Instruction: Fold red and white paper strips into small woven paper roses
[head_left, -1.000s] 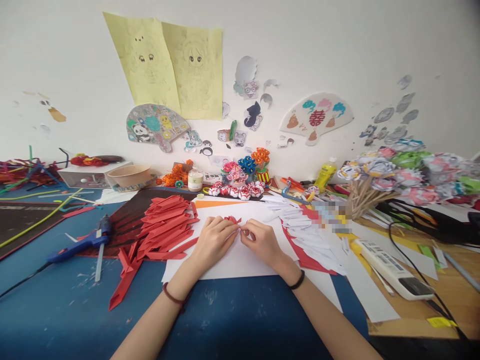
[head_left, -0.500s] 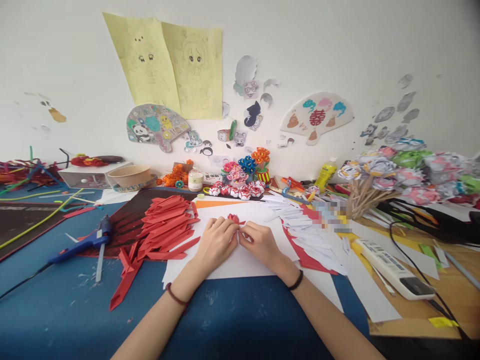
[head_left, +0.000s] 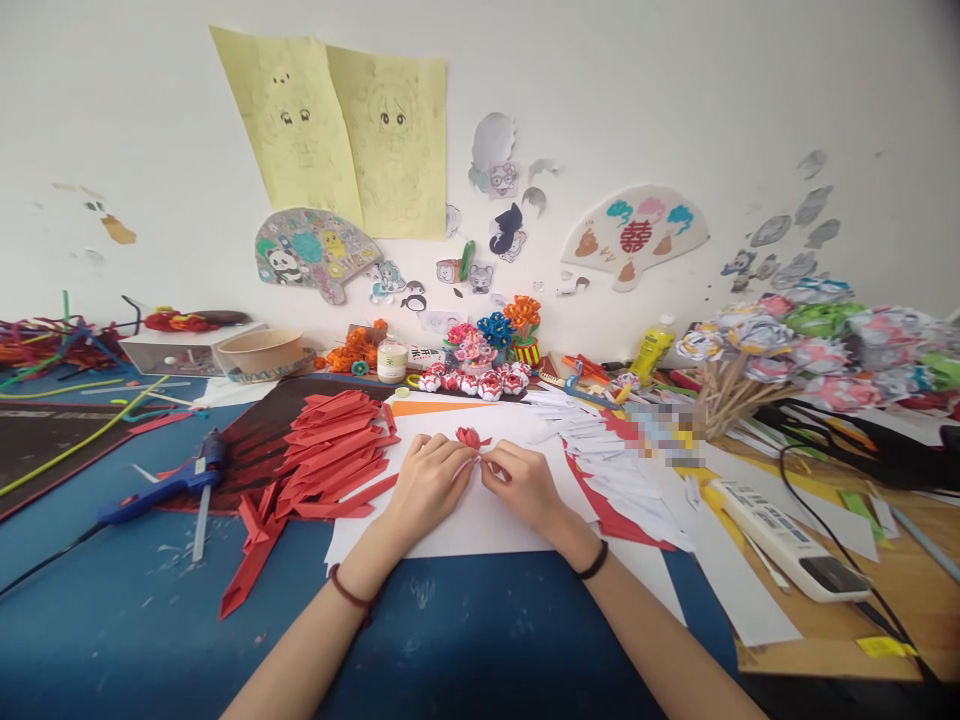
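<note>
My left hand (head_left: 429,482) and my right hand (head_left: 520,482) meet over a white sheet of paper (head_left: 465,520) on the blue table. Both pinch a small red folded paper flower (head_left: 469,437) between their fingertips, and the fingers hide most of it. A heap of red folded paper strips (head_left: 330,450) lies just left of my left hand. A spread of white folded paper strips (head_left: 600,445) over red paper lies to the right of my right hand.
A blue glue gun (head_left: 161,485) lies at the left with its cord trailing. Small paper flower balls (head_left: 472,382), a jar and flower pots stand at the back. Paper roses on sticks (head_left: 795,350) fill the right. A white remote (head_left: 787,540) and black cable lie at the right.
My fingers have shifted slightly on the red paper piece, which now looks more bunched up than a second ago. Both hands stay in the same place.
</note>
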